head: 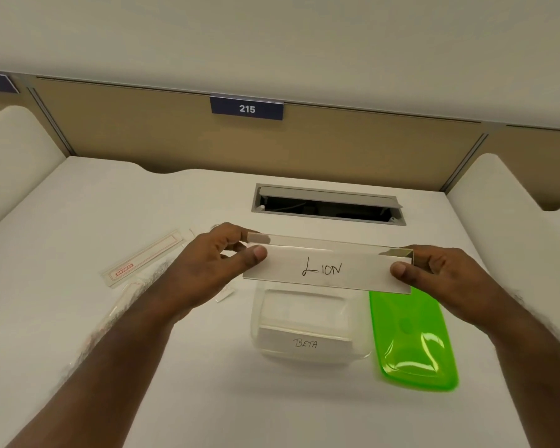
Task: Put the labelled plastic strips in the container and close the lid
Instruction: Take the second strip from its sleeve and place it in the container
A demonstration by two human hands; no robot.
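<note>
A clear plastic strip with a white label reading "LION" is held level above the desk. My left hand pinches its left end and my right hand pinches its right end. Directly below stands a clear open container; a strip labelled "BETA" lies inside against its near wall. The bright green lid lies flat on the desk, touching the container's right side.
Clear strips with red print lie on the white desk to the left, partly hidden by my left forearm. An open cable hatch sits behind. A tan partition with a "215" sign bounds the far side.
</note>
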